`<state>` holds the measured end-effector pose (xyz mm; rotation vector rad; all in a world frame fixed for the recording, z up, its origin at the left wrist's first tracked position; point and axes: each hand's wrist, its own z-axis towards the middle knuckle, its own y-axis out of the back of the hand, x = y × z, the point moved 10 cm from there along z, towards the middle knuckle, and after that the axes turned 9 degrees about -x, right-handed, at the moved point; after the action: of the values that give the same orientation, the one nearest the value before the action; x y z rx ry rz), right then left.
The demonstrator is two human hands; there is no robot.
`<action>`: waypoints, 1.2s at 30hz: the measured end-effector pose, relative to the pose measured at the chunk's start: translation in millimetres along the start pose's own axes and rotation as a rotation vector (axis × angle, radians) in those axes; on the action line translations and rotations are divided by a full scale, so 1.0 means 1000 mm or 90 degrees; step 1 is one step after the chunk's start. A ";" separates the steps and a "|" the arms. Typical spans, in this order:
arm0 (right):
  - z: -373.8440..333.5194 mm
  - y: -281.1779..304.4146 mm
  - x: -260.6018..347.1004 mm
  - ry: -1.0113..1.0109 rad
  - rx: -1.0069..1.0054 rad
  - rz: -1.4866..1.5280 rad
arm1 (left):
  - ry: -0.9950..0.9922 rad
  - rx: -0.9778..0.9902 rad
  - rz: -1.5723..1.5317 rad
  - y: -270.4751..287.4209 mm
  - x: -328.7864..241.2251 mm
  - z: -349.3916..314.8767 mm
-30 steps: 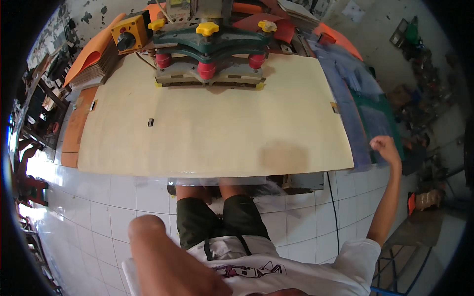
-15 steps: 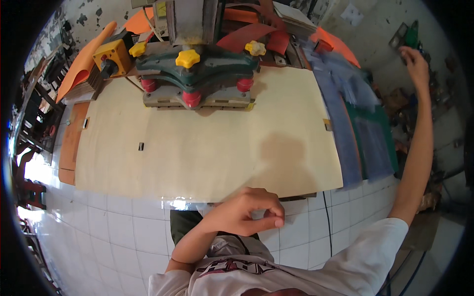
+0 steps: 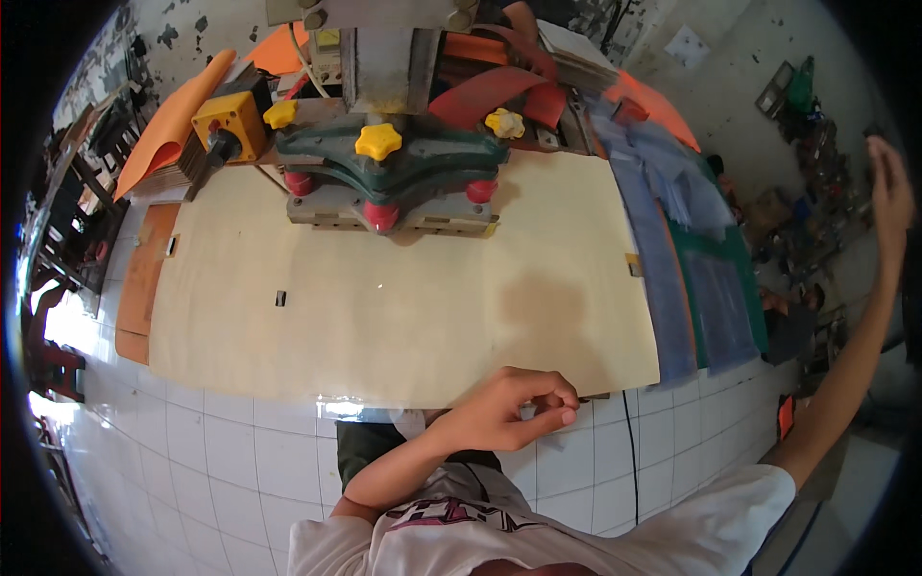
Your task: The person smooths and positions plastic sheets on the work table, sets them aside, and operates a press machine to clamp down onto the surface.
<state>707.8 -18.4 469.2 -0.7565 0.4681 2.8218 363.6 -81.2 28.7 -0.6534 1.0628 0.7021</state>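
Observation:
A press with a dark green clamp plate (image 3: 437,154), yellow star knobs (image 3: 378,143) and red feet stands over a large cream sheet (image 3: 413,336). My left hand (image 3: 514,408) hovers by the sheet's near edge, its fingers loosely curled toward the thumb, and I see nothing in it. Far out to the right, away from the sheet, my right hand (image 3: 891,187) reaches with stretched fingers. A dark spot lies by its fingertips; whether the hand touches it I cannot tell. On the sheet are a small black piece (image 3: 280,299) at left and a pale speck (image 3: 380,285).
A yellow switch box (image 3: 229,127) stands left of the press, near a rolled orange sheet (image 3: 173,125). Bluish clear plastic sheets (image 3: 663,288) hang along the right side. A person (image 3: 792,322) is low at the far right. A black cable (image 3: 631,451) runs down in front.
My right arm has swung farther out to the right and lower. My left hand has shifted slightly right. The pale speck now shows on the sheet, and the whole view has moved a little.

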 end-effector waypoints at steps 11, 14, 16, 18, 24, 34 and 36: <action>-0.282 -0.191 0.207 -0.279 0.543 0.476 | -0.087 -0.152 0.246 0.042 -0.003 -0.041; -0.280 -0.243 0.246 -0.284 0.535 0.479 | -0.115 -0.215 0.375 0.063 -0.012 -0.050; -0.274 -0.279 0.257 -0.273 0.524 0.402 | -0.122 -0.243 0.428 0.076 -0.014 -0.055; -0.270 -0.314 0.261 -0.281 0.517 0.380 | -0.108 -0.295 0.484 0.094 -0.011 -0.061; -0.257 -0.421 0.248 -0.167 0.364 0.256 | 0.028 -0.318 0.387 0.118 0.014 -0.061; -0.237 -0.547 0.310 0.047 0.646 0.075 | 0.046 -0.329 0.387 0.124 0.018 -0.058; -0.228 -0.550 0.311 -0.020 0.669 0.107 | 0.045 -0.335 0.408 0.125 0.019 -0.059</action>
<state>685.3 445.9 -16.2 -0.4250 1.8289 2.1771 240.4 -46.3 -26.8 -0.7889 1.1682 1.5582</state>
